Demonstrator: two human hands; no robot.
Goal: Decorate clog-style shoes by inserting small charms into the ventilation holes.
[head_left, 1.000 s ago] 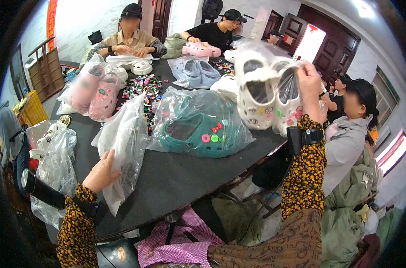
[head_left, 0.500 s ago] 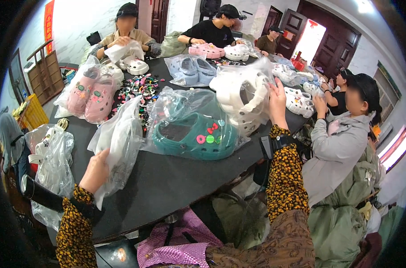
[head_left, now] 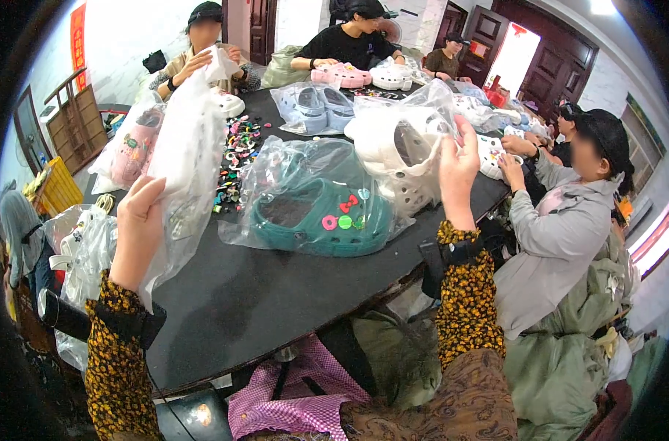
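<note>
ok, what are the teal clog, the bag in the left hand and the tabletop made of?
Teal clog: probably moulded foam or soft plastic, matte; thick, seamless-looking shell with round holes.
Bag in the left hand: likely thin plastic film, slightly glossy; translucent, creased, catching highlights.
Tabletop: dark, matte, few reflections; could be rubber or laminate, can't tell.

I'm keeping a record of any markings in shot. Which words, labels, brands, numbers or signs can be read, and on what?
No text is clear enough to quote.
Red wall banner: vertical characters, too small and blurred.
Red paper on the dark door: any marks too small to read.
Green clog: charms, no readable lettering.
Clear plastic bag in the left hand: no readable print.
</note>
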